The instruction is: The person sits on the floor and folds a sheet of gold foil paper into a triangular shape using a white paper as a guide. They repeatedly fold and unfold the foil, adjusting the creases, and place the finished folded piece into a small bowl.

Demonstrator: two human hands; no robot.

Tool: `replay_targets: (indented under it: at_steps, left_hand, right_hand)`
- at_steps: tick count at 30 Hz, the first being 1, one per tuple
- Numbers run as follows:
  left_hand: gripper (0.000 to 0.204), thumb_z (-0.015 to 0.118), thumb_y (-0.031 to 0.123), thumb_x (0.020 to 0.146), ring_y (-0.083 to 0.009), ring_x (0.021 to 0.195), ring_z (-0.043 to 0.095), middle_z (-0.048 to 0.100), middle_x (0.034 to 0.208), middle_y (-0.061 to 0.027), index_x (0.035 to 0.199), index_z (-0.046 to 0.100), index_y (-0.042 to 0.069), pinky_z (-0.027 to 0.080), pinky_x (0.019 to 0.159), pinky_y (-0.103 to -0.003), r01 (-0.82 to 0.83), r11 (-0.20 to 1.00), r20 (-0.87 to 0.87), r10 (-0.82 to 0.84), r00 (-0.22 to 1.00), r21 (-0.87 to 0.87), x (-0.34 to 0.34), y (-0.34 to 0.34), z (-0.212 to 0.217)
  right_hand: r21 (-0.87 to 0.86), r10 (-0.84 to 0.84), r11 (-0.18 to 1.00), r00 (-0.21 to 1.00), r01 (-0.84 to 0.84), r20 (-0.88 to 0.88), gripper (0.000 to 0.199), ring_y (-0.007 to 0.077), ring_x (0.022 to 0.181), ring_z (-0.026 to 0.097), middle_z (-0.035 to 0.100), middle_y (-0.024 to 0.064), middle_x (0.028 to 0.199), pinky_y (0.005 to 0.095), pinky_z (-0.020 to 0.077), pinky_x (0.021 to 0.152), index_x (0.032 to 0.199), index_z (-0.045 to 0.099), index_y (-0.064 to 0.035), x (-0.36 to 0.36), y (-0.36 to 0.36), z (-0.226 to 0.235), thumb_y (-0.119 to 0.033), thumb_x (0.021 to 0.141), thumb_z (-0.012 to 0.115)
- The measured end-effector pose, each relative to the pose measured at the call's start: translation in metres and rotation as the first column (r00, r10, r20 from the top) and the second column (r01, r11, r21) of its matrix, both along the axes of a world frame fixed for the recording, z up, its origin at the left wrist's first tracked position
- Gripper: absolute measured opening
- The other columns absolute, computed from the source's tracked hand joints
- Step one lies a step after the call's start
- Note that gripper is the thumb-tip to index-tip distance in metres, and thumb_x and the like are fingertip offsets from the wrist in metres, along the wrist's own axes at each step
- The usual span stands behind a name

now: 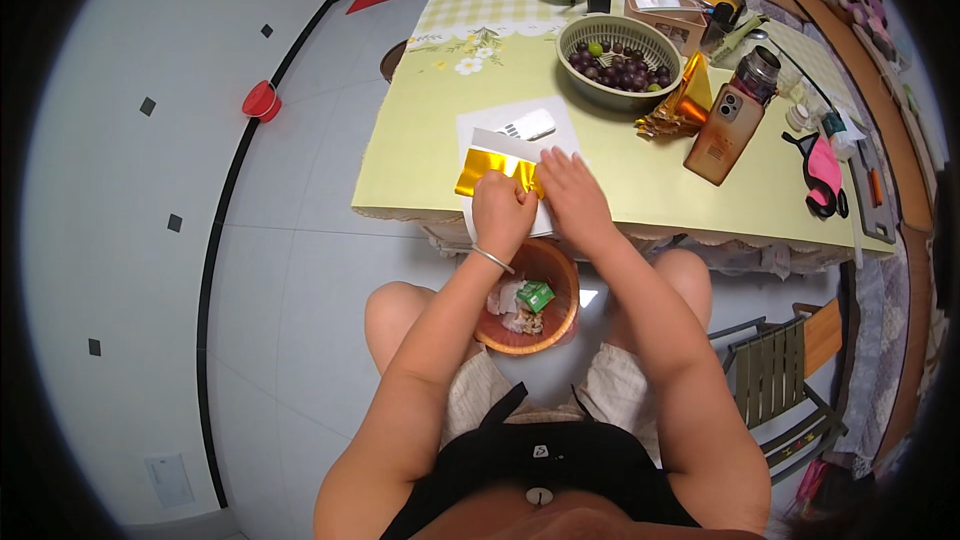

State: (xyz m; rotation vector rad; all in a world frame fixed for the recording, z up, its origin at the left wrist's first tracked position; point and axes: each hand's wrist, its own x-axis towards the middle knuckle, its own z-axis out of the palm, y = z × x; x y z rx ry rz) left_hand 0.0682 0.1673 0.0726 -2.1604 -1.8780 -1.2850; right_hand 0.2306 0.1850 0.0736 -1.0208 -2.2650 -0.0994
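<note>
- The gold foil sheet (477, 168) lies over white paper (472, 127) near the close edge of the surface (405, 165), above the orange bin (567, 308).
- The left grip (503, 208) is curled almost closed and seems to pinch the foil near its right end, where it creases; the exact fingertip contact is hidden.
- The right grip (577, 205) is spread flat, fingers extended and closed on nothing, at the foil's right end.
- The foil looks very light, thin and limp, probably slick, and likely to wrinkle or tear if tugged.
- Its smooth left end seems the better hold: a light pinch at a corner, with a flat palm steadying the rest.
</note>
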Motion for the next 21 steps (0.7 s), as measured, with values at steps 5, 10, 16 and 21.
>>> replay_targets:
  at_steps: [5, 10, 16, 21]
  left_hand:
    - [0.025, 0.076, 0.012, 0.070, -0.0343, 0.071, 0.057, 0.056, 0.069, -0.0155, 0.056, 0.057, 0.003, 0.046, 0.065, -0.045, -0.027, 1.000, -0.002, 0.027, 1.000, 0.004, 0.002, -0.001, 0.004]
    - [0.018, 0.073, 0.010, 0.071, -0.0343, 0.072, 0.057, 0.057, 0.073, -0.0151, 0.063, 0.059, 0.003, 0.046, 0.066, -0.045, 0.030, 0.999, 0.007, -0.030, 1.000, -0.037, -0.002, -0.004, 0.005]
    - [0.020, 0.066, 0.009, 0.070, -0.0323, 0.092, 0.059, 0.064, 0.095, -0.0118, 0.089, 0.064, 0.005, 0.047, 0.082, -0.042, 0.200, 0.979, -0.093, -0.195, 0.976, 0.043, -0.048, -0.016, 0.024]
    - [0.032, 0.068, 0.015, 0.069, -0.0326, 0.111, 0.056, 0.064, 0.114, -0.0114, 0.100, 0.068, 0.006, 0.042, 0.097, -0.044, 0.309, 0.950, -0.214, -0.313, 0.925, -0.052, -0.079, -0.031, 0.027]
  right_hand:
    - [-0.228, 0.033, 0.974, 0.990, 0.000, 0.140, 0.074, 0.0395, 0.144, 0.031, 0.037, 0.0262, 0.151, 0.0494, 0.0241, 0.118, 0.143, 0.041, 0.0045, -0.002, -0.024, -0.002, -0.032, 0.085, 0.069]
    - [-0.252, 0.007, 0.966, 0.969, 0.057, 0.247, 0.091, 0.0486, 0.144, 0.024, 0.029, 0.0295, 0.154, 0.0533, 0.0194, 0.119, 0.146, 0.041, -0.0040, -0.004, -0.026, 0.000, -0.049, 0.076, 0.077]
    - [-0.347, 0.179, 0.934, 0.952, -0.086, 0.246, 0.082, 0.0545, 0.143, 0.020, 0.023, 0.0303, 0.157, 0.0570, 0.0175, 0.118, 0.147, 0.046, -0.0282, 0.012, -0.027, 0.024, -0.053, 0.075, 0.077]
    - [-0.388, 0.309, 0.881, 0.950, -0.272, 0.037, 0.051, 0.0493, 0.144, 0.024, 0.034, 0.0237, 0.155, 0.0541, 0.0190, 0.119, 0.129, 0.066, -0.0250, 0.031, -0.011, 0.019, -0.042, 0.082, 0.074]
